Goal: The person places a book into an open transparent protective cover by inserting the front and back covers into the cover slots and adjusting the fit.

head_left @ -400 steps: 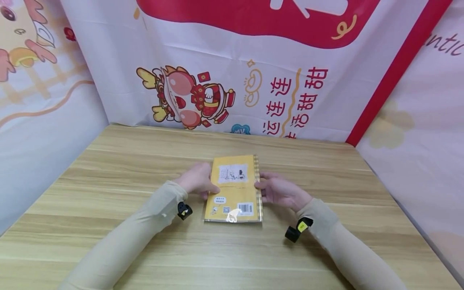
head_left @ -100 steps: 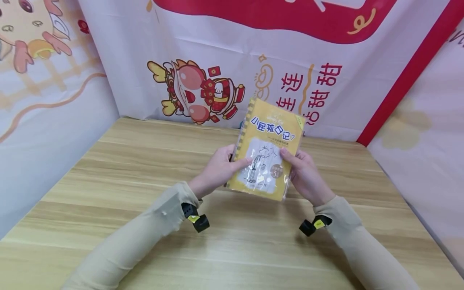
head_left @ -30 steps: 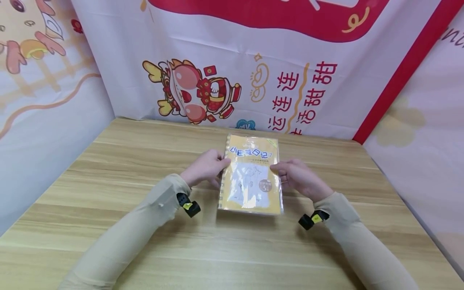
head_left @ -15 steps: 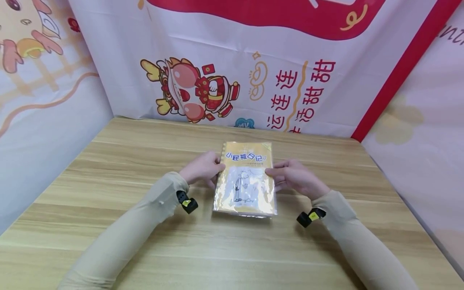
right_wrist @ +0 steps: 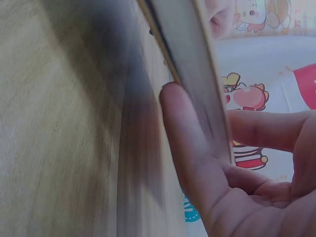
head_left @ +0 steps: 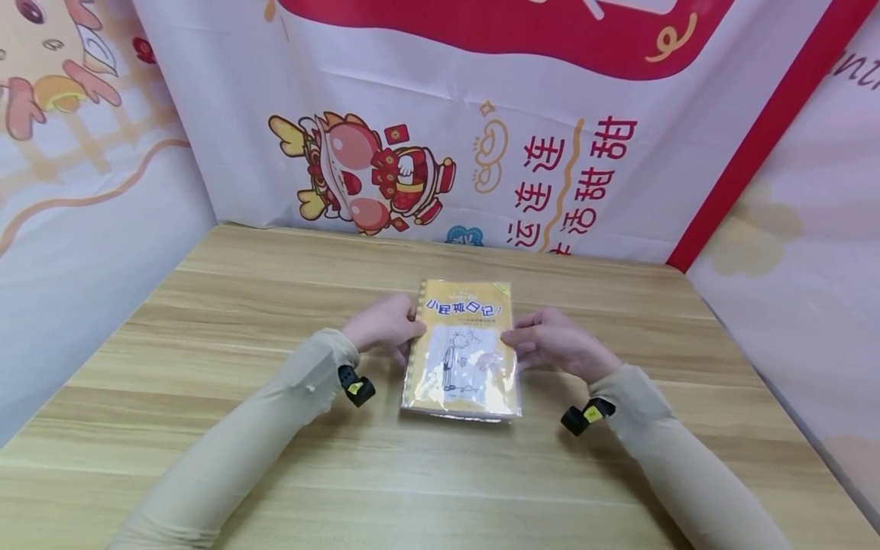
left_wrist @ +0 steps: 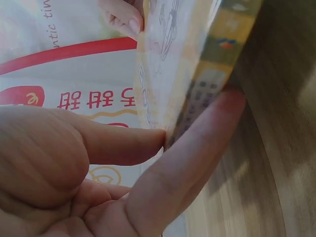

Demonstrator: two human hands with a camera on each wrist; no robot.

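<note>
A yellow book (head_left: 462,351) in a shiny clear cover faces up, its Chinese title and line-drawn figure showing in the head view. My left hand (head_left: 386,327) grips its left edge. In the left wrist view the thumb (left_wrist: 123,145) meets the edge of the cover and a finger lies along the printed spine (left_wrist: 210,79). On the far side my right hand (head_left: 560,342) pinches the other long edge. The right wrist view shows the page edges (right_wrist: 190,54) between thumb and forefinger (right_wrist: 180,116). Wood shows below the book in both wrist views.
A wood-grain table (head_left: 330,473) spreads around the book. White printed cloth (head_left: 412,84) with a red dragon figure hangs behind it, and more printed cloth lines both sides. Each wrist wears a small black camera (head_left: 357,388) over a beige sleeve (head_left: 275,428).
Long before, the back cover faced up; later the book was raised and tilted, front cover showing. Over the last second both hands have lowered it slightly toward me, front still up.
</note>
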